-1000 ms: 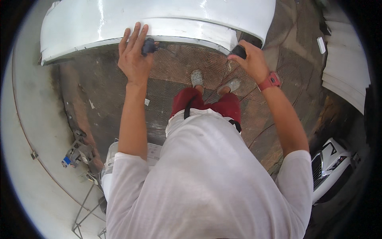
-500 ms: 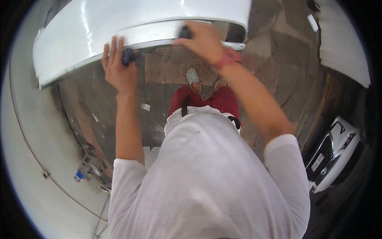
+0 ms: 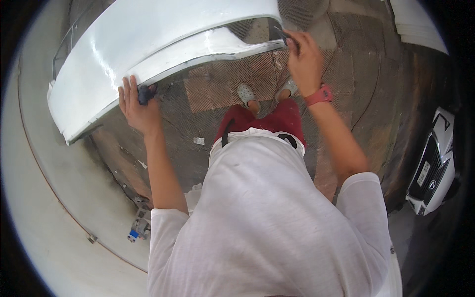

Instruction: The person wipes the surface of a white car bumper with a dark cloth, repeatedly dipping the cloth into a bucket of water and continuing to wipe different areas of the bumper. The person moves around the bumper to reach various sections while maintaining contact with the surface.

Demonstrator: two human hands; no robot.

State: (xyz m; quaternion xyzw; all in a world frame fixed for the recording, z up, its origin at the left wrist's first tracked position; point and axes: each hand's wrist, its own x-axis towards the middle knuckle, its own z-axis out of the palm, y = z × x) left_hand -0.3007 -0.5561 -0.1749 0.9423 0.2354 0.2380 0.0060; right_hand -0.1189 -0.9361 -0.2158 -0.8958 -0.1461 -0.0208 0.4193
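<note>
A long white car bumper curves across the far side, with a narrow opening near its right end. My left hand rests its outstretched fingers on the bumper's near edge. A crumpled dark blue cloth is tucked at that hand's thumb. At the bumper's right end my right hand, wearing a red wristwatch, has its fingers closed around a thin dark pad. The fingers partly hide the pad, and its exact kind is unclear.
My feet in grey clogs stand on the stained floor below the bumper. Another car's white front with a dark grille stands at the right. A pale wall with a pipe runs along the left; a metal device lies near it.
My right hand has moved rightward with the dark pad, from the bumper's middle to its right end. My left hand stays against the edge. The view has shifted, so the bumper appears more tilted.
</note>
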